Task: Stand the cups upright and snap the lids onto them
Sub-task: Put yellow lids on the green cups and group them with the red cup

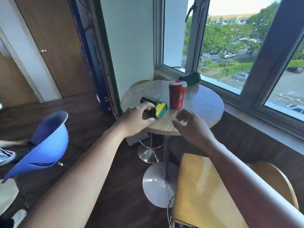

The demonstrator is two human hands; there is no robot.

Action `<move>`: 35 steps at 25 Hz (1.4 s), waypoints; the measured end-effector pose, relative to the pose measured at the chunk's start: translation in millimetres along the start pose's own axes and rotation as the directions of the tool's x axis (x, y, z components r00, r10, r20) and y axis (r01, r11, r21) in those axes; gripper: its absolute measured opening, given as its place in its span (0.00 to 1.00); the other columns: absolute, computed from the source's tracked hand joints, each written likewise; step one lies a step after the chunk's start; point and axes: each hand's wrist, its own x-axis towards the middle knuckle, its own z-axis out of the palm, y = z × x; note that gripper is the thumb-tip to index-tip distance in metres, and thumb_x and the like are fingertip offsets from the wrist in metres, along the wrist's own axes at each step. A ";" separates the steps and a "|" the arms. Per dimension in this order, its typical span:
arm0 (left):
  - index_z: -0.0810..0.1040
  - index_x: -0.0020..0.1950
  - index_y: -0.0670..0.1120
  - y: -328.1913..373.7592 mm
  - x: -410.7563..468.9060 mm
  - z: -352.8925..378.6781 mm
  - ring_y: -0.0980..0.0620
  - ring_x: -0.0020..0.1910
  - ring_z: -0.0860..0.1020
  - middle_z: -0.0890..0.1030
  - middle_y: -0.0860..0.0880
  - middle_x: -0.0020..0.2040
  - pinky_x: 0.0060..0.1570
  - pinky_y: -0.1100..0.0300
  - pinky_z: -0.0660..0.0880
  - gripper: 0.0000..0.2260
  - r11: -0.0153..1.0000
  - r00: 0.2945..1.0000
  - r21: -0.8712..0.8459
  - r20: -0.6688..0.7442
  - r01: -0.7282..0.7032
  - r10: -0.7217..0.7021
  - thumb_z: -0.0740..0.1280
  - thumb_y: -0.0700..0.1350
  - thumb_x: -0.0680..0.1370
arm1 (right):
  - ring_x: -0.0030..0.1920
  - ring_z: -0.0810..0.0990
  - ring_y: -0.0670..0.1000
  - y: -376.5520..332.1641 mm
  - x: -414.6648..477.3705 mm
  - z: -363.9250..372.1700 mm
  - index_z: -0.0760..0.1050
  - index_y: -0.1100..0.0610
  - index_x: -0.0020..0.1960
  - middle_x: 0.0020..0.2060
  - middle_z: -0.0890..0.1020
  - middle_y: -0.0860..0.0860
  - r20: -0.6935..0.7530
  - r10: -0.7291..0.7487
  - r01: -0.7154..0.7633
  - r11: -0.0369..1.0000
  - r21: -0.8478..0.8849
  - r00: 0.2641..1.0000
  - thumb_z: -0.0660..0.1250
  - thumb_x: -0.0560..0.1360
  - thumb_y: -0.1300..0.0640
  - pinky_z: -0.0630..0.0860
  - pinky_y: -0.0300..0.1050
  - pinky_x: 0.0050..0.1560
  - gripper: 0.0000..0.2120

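A red cup [177,95] with white lettering, a dark green cup [152,107] with a yellow-and-green lid [160,108], pale wood-grain table [166,124], blue chair [47,142] beside me.

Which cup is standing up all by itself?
The red cup in the middle of the round table. The green cup by the left hand lies on its side, and so does the dark green one near the window.

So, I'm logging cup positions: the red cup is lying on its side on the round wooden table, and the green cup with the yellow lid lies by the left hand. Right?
Not quite. The head view shows the red cup standing upright on the round wooden table; the green cup with the yellow lid does lie by the left hand.
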 end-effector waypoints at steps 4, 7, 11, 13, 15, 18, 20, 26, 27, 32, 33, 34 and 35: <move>0.70 0.72 0.52 -20.0 54.6 5.9 0.48 0.67 0.74 0.76 0.49 0.69 0.61 0.61 0.66 0.27 0.994 0.998 0.100 0.042 -0.044 0.040 0.73 0.49 0.74 | 0.54 0.79 0.50 15.4 34.4 21.7 0.75 0.51 0.56 0.53 0.81 0.47 0.043 0.037 -0.038 0.999 0.003 0.998 0.66 0.75 0.46 0.71 0.43 0.49 0.13; 0.65 0.75 0.52 -42.0 91.1 10.3 0.48 0.71 0.69 0.70 0.48 0.73 0.67 0.58 0.63 0.33 0.984 0.982 0.138 0.167 -0.115 0.091 0.74 0.49 0.73 | 0.58 0.78 0.50 23.7 53.4 40.6 0.73 0.52 0.61 0.57 0.81 0.49 0.055 0.085 -0.086 0.996 0.016 0.995 0.67 0.75 0.46 0.73 0.46 0.56 0.17; 0.57 0.79 0.53 -75.4 136.6 14.1 0.47 0.78 0.58 0.61 0.49 0.79 0.75 0.51 0.55 0.41 0.953 0.923 0.194 0.353 -0.234 0.155 0.75 0.52 0.71 | 0.63 0.77 0.51 27.6 75.7 66.8 0.69 0.50 0.67 0.62 0.80 0.49 0.087 0.141 -0.142 0.990 0.006 0.986 0.68 0.73 0.42 0.70 0.45 0.61 0.26; 0.55 0.80 0.53 -86.1 157.4 17.4 0.46 0.80 0.54 0.59 0.49 0.80 0.77 0.45 0.51 0.42 0.909 0.875 0.244 0.437 -0.337 0.207 0.75 0.54 0.71 | 0.64 0.76 0.49 26.6 85.0 78.2 0.68 0.48 0.69 0.63 0.80 0.48 0.092 0.173 -0.173 0.985 -0.009 0.981 0.68 0.71 0.38 0.70 0.45 0.62 0.30; 0.56 0.79 0.54 -96.9 177.8 20.5 0.46 0.78 0.58 0.62 0.49 0.79 0.77 0.43 0.52 0.42 0.864 0.824 0.241 0.489 -0.442 0.285 0.74 0.57 0.71 | 0.62 0.78 0.46 22.5 93.6 89.7 0.70 0.47 0.67 0.60 0.82 0.46 0.074 0.224 -0.225 0.974 -0.005 0.972 0.68 0.70 0.37 0.71 0.43 0.60 0.29; 0.62 0.77 0.52 -110.5 200.8 24.1 0.46 0.69 0.71 0.71 0.49 0.72 0.69 0.47 0.67 0.39 0.820 0.767 0.144 0.472 -0.553 0.434 0.75 0.58 0.70 | 0.59 0.79 0.43 13.2 102.7 103.0 0.73 0.49 0.63 0.55 0.83 0.42 0.018 0.278 -0.278 0.960 0.010 0.960 0.70 0.70 0.40 0.71 0.39 0.58 0.25; 0.67 0.74 0.51 -118.4 212.7 24.4 0.47 0.63 0.75 0.75 0.49 0.67 0.63 0.52 0.71 0.37 0.783 0.734 0.090 0.427 -0.615 0.528 0.76 0.58 0.68 | 0.57 0.79 0.40 6.5 108.0 111.6 0.73 0.48 0.62 0.53 0.83 0.40 -0.045 0.303 -0.303 0.953 0.019 0.952 0.70 0.70 0.40 0.72 0.39 0.59 0.25; 0.72 0.68 0.50 -147.0 248.4 14.8 0.51 0.51 0.79 0.79 0.50 0.58 0.53 0.50 0.79 0.37 0.791 0.757 -0.161 0.228 -0.591 0.612 0.77 0.63 0.64 | 0.55 0.79 0.41 -23.1 137.3 131.9 0.75 0.48 0.65 0.58 0.80 0.44 -0.295 0.279 -0.279 0.959 0.040 0.914 0.71 0.71 0.46 0.76 0.43 0.59 0.24; 0.73 0.68 0.50 -151.9 253.8 15.0 0.51 0.52 0.80 0.80 0.50 0.58 0.52 0.51 0.80 0.38 0.809 0.791 -0.216 0.185 -0.546 0.583 0.77 0.64 0.63 | 0.54 0.79 0.43 -28.5 148.2 132.9 0.76 0.49 0.65 0.58 0.80 0.44 -0.342 0.272 -0.280 0.960 0.025 0.900 0.72 0.72 0.48 0.76 0.42 0.57 0.22; 0.73 0.67 0.47 -167.3 286.6 27.5 0.51 0.55 0.80 0.80 0.51 0.59 0.49 0.65 0.78 0.31 0.767 0.915 -0.599 0.139 -0.228 0.380 0.80 0.52 0.67 | 0.45 0.74 0.37 -41.4 214.2 139.9 0.78 0.53 0.62 0.55 0.80 0.46 -0.461 0.233 -0.286 0.957 -0.046 0.856 0.70 0.75 0.52 0.65 0.22 0.46 0.17; 0.74 0.67 0.47 -170.0 293.9 31.2 0.51 0.56 0.80 0.80 0.51 0.60 0.51 0.64 0.77 0.30 0.754 0.920 -0.624 0.139 -0.205 0.365 0.79 0.51 0.68 | 0.50 0.75 0.41 -41.0 225.6 141.6 0.78 0.54 0.63 0.57 0.80 0.48 -0.466 0.227 -0.287 0.956 -0.060 0.855 0.69 0.75 0.53 0.64 0.22 0.49 0.17; 0.74 0.67 0.47 -172.6 301.2 34.1 0.51 0.58 0.79 0.81 0.51 0.60 0.52 0.63 0.77 0.29 0.740 0.923 -0.647 0.143 -0.185 0.356 0.78 0.51 0.69 | 0.54 0.77 0.44 -39.7 235.8 143.1 0.78 0.55 0.63 0.58 0.80 0.49 -0.465 0.223 -0.289 0.954 -0.074 0.857 0.69 0.75 0.54 0.64 0.23 0.52 0.17; 0.74 0.67 0.47 -174.6 307.0 35.8 0.51 0.58 0.79 0.81 0.52 0.59 0.53 0.63 0.77 0.28 0.727 0.924 -0.668 0.157 -0.160 0.348 0.78 0.51 0.69 | 0.57 0.77 0.47 -38.0 244.3 144.4 0.78 0.56 0.63 0.58 0.80 0.50 -0.460 0.219 -0.291 0.953 -0.091 0.860 0.69 0.75 0.54 0.65 0.27 0.54 0.17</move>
